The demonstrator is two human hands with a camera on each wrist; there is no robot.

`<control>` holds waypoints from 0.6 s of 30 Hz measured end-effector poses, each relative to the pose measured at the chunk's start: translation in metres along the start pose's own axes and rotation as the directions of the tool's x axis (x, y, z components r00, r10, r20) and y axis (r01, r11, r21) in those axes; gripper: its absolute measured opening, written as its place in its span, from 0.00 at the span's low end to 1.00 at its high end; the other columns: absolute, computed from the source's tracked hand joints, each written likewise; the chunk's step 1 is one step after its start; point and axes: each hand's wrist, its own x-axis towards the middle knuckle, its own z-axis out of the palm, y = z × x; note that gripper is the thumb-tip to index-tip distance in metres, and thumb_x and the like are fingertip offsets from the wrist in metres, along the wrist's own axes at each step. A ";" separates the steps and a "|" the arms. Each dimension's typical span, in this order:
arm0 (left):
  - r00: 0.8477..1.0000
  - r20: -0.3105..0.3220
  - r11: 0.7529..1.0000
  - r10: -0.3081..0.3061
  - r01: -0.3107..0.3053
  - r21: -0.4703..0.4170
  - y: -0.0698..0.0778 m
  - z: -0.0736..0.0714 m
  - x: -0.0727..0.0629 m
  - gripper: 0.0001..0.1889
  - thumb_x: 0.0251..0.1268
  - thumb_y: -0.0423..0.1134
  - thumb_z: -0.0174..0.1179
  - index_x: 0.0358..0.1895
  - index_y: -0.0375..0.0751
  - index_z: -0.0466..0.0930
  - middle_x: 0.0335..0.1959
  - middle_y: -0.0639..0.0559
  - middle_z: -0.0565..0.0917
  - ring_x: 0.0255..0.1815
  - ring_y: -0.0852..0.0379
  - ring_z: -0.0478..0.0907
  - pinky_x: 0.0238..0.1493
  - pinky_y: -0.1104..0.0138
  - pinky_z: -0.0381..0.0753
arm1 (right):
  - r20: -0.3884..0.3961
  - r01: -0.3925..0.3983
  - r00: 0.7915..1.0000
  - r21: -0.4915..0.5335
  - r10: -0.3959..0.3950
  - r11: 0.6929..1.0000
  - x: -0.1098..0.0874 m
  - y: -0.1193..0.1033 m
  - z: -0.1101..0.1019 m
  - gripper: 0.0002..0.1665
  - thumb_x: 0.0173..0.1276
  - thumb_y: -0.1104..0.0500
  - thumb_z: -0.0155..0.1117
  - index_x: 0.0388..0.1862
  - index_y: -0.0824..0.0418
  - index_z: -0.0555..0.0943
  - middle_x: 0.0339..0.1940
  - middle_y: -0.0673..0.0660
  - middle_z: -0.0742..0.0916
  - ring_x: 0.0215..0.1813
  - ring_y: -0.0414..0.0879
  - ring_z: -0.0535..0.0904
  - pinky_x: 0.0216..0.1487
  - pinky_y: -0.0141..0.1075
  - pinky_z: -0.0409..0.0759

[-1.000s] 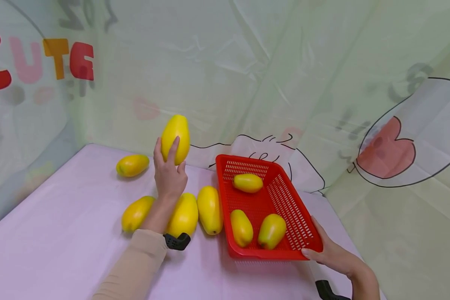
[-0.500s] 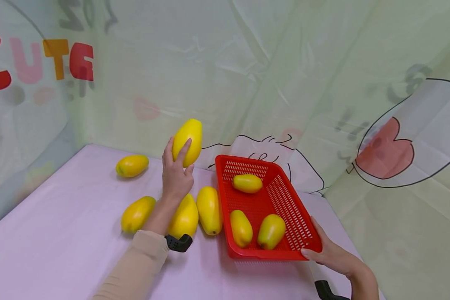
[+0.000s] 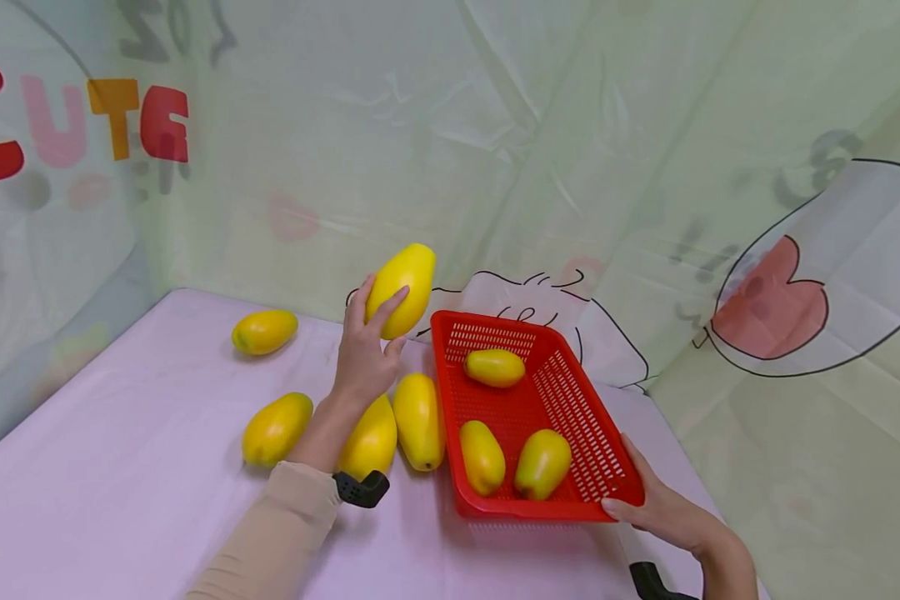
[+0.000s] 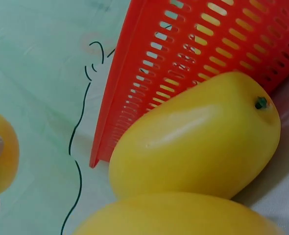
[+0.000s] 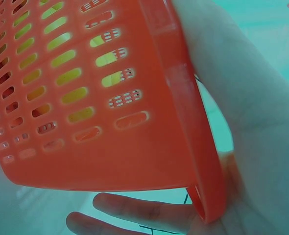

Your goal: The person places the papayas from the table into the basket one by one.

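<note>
My left hand [image 3: 367,350] grips a yellow papaya [image 3: 405,287] up in the air, left of the red plastic basket [image 3: 600,417]. Only a bit of that fruit and the fingers appear at the edge of the left wrist view. With its thumb over the rim, my right hand [image 3: 663,504] holds the basket's near right corner; the right wrist view shows fingers [image 5: 144,213] below the rim. Inside the basket lie three smaller papayas, one at the back [image 3: 495,367] and two in front. Another papaya [image 4: 198,142] lies right beside the basket's left wall.
On the pale tablecloth [image 3: 120,500], more papayas lie to the left: one partly hidden behind my left forearm [image 3: 371,442], one farther left [image 3: 276,429] and one toward the back [image 3: 265,332]. A printed curtain [image 3: 420,125] hangs behind the table.
My left hand has moved right toward the basket with its papaya, which now tilts more to the right. The right hand and the basket have stayed in place.
</note>
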 end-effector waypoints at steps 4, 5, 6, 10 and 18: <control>0.999 0.041 0.999 0.013 -0.012 -0.030 0.007 -0.001 0.001 0.36 0.54 0.27 0.65 0.66 0.58 0.68 0.74 0.45 0.53 0.72 0.45 0.56 0.60 0.52 0.74 | 0.000 0.002 1.000 -0.001 -0.002 1.000 0.000 0.000 0.000 0.64 0.64 0.46 0.61 0.75 0.50 0.22 0.74 0.69 0.47 0.65 0.63 0.59 0.51 0.50 0.80; 0.998 0.052 0.999 0.021 -0.019 -0.034 0.009 -0.001 0.001 0.36 0.54 0.28 0.65 0.66 0.58 0.69 0.74 0.45 0.54 0.72 0.45 0.56 0.61 0.52 0.74 | 0.001 0.004 1.000 0.000 -0.004 1.000 0.000 0.000 0.000 0.64 0.64 0.46 0.61 0.75 0.50 0.22 0.74 0.69 0.47 0.65 0.63 0.59 0.51 0.50 0.80; 0.998 0.062 0.999 0.031 -0.029 -0.040 0.010 -0.001 0.002 0.35 0.54 0.28 0.65 0.66 0.57 0.69 0.74 0.44 0.54 0.72 0.45 0.56 0.61 0.52 0.74 | 0.002 0.004 1.000 0.000 -0.004 1.000 0.000 0.000 0.000 0.64 0.64 0.46 0.61 0.75 0.51 0.21 0.74 0.69 0.47 0.65 0.63 0.59 0.51 0.50 0.80; 0.992 0.111 0.996 0.058 -0.050 -0.069 0.014 -0.001 0.001 0.34 0.55 0.28 0.65 0.65 0.56 0.70 0.74 0.44 0.55 0.72 0.46 0.56 0.61 0.54 0.74 | 0.004 0.002 1.000 0.002 -0.002 1.000 0.000 0.000 -0.001 0.64 0.64 0.46 0.61 0.74 0.51 0.21 0.74 0.69 0.47 0.65 0.64 0.59 0.51 0.50 0.81; 0.978 0.143 0.984 0.150 -0.134 -0.119 0.025 -0.001 0.000 0.33 0.54 0.26 0.64 0.63 0.57 0.72 0.74 0.48 0.56 0.72 0.49 0.57 0.59 0.58 0.77 | 0.006 0.009 1.000 -0.001 -0.009 1.000 0.001 0.000 0.000 0.64 0.64 0.46 0.60 0.74 0.52 0.21 0.73 0.69 0.48 0.65 0.64 0.60 0.51 0.50 0.81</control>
